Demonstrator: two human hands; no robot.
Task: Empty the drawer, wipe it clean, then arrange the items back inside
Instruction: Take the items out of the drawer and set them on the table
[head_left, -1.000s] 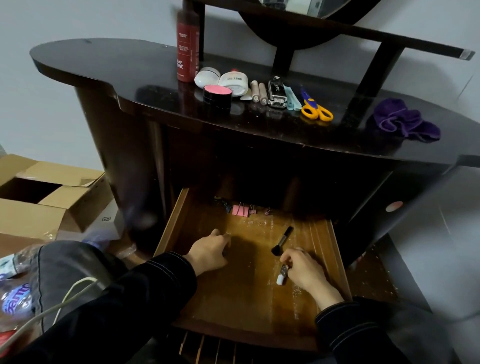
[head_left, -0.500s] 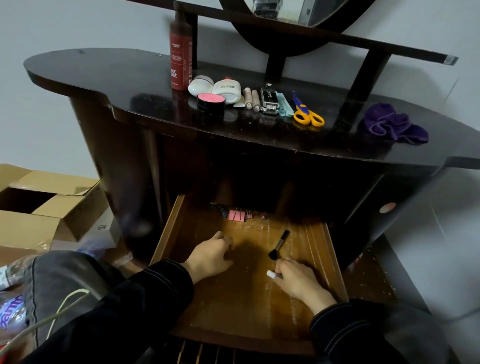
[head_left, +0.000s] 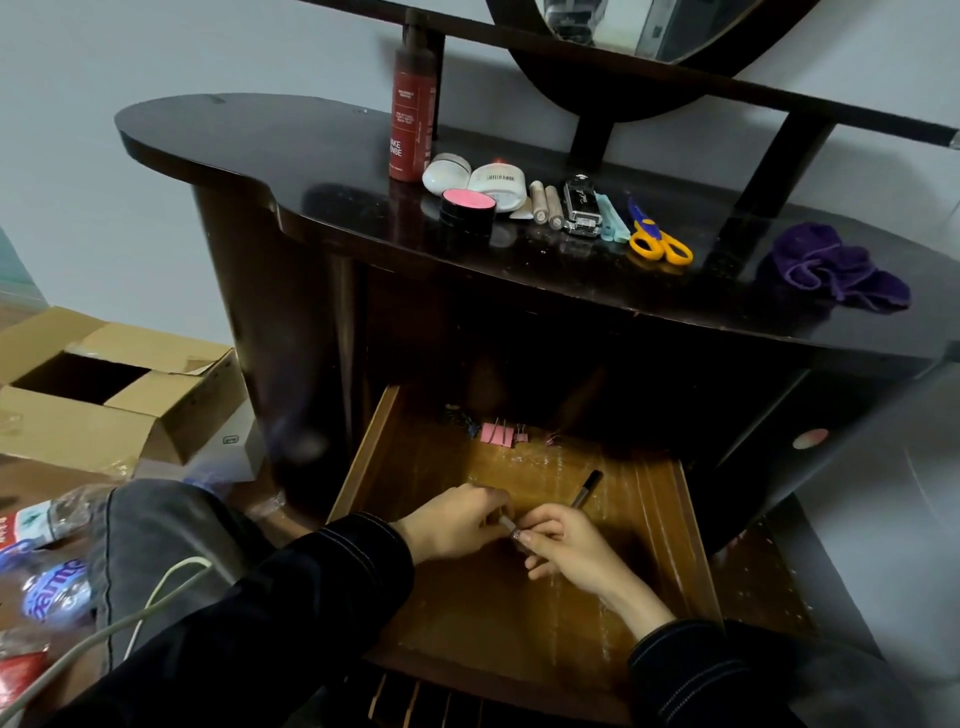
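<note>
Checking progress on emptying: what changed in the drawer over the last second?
The left hand moved right to meet the right hand over the drawer; both now pinch the small tube the right already held. The brush and pink clips stayed put.

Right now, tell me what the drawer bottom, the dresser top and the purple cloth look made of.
Drawer bottom: probably wood or veneer, brown, semi-gloss; grain lines and glare. Dresser top: likely lacquered wood, near-black, glossy; it mirrors the jars. Purple cloth: soft matte fabric, crumpled into folds.
</note>
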